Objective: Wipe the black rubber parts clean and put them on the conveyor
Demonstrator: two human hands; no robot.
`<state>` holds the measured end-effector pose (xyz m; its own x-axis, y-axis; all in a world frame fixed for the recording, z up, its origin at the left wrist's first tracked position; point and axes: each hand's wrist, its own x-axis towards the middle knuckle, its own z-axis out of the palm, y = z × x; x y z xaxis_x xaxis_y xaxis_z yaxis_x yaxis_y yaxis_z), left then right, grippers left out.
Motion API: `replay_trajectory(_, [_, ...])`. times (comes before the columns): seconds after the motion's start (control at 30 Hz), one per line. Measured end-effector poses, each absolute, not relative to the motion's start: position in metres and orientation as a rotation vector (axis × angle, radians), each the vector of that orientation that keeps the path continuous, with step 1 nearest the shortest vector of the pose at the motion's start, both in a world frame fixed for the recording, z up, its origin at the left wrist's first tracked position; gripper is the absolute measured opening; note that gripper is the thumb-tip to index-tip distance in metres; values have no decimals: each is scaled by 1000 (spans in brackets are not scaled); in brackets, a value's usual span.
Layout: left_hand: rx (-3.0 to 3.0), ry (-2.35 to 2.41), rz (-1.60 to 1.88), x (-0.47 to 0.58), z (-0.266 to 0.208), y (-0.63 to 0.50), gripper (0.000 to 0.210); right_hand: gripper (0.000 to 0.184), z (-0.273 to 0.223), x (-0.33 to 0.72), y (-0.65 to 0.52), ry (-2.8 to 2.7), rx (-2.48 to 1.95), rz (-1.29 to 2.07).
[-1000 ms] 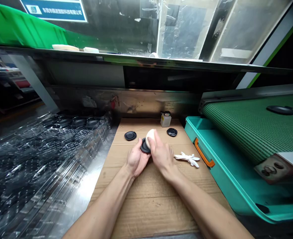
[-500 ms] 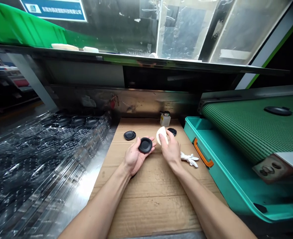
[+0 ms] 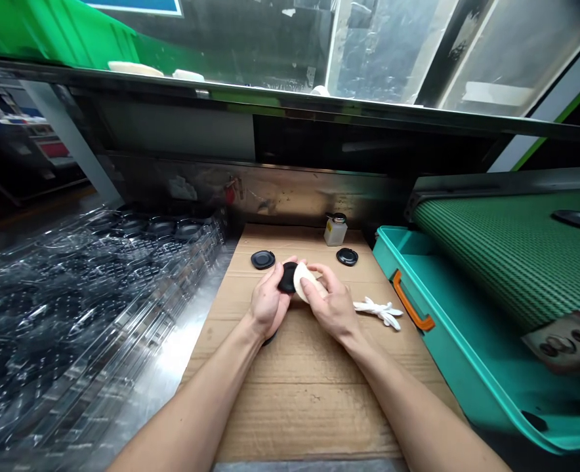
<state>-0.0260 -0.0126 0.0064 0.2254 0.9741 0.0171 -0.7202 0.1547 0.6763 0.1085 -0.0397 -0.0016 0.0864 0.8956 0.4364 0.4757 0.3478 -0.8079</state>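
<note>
My left hand [image 3: 269, 303] holds a round black plastic lid [image 3: 287, 278], its fingers wrapped behind it and the thumb at its edge. Pinched in my right hand [image 3: 333, 307] is a cream-white round pad [image 3: 306, 282], which covers the right side of the lid and appears to touch it. On the cardboard [image 3: 310, 406] behind my hands lie a second black lid [image 3: 263, 259] on the left and a third black lid [image 3: 347, 256] on the right. Part of another black piece [image 3: 269, 338] shows under my left wrist, mostly hidden.
A small bottle [image 3: 336, 231] stands at the cardboard's back, and white gloves [image 3: 379, 311] lie at right. Clear plastic trays [image 3: 73, 314] with black parts fill the left. A teal bin [image 3: 447, 367] sits under the green conveyor [image 3: 506, 255], which carries a black part. A metal shelf [image 3: 270, 98] crosses above.
My right hand has moved left and brought the white pad onto the black lid. My left hand has closed more around the lid. The view has tilted down slightly.
</note>
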Motion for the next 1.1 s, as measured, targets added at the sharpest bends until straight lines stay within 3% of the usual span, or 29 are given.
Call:
replay_trajectory(0.33, [526,539,1138,-26,8,-16,34,26,4,102,-39,-1784,-1216,548])
replay_trajectory(0.53, [515,504,1149,-17,11,-15,32,39,7,99,-41,-1827,-1579,34])
replay_trajectory(0.73, [526,518,1159,-19,11,-15,34,39,7,89,-32,-1861,-1710,-91])
replay_trajectory(1.1, [494,505,1169,-19,13,-11,36,29,9,101,-33,-1601,-1414,426])
